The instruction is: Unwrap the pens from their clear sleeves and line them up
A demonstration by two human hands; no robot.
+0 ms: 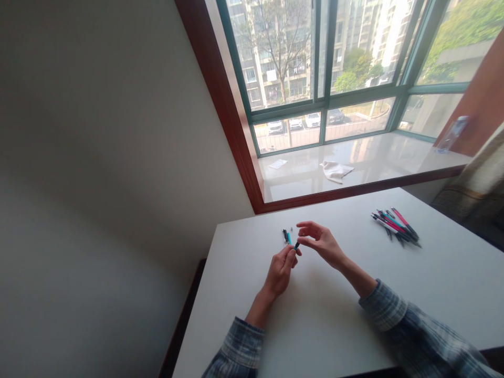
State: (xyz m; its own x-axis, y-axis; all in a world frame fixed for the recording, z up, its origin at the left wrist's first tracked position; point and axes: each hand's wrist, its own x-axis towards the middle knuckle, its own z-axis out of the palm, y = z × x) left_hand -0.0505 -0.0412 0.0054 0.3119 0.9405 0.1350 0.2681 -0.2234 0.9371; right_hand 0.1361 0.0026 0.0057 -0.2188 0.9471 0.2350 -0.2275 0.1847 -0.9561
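Observation:
My left hand [280, 266] is closed around a slim pen part, which looks like a teal pen barrel with a black end [296, 245] poking up past the fingertips. Just right of that end is my right hand [323, 244], its thumb and forefinger spread apart; I make out nothing held there. Beyond the left hand lie a few loose pen pieces [285, 235], black and teal. A tiny light-coloured piece [292, 229] is beside them, too small to name.
A pile of several pens [397, 226], pink, black, white and teal, lies at the right on the white table [236, 294]. Behind the table, the window sill [295, 184] bears a crumpled cloth [336, 171] and a clear bottle [452, 134]. A wall [118, 210] stands left.

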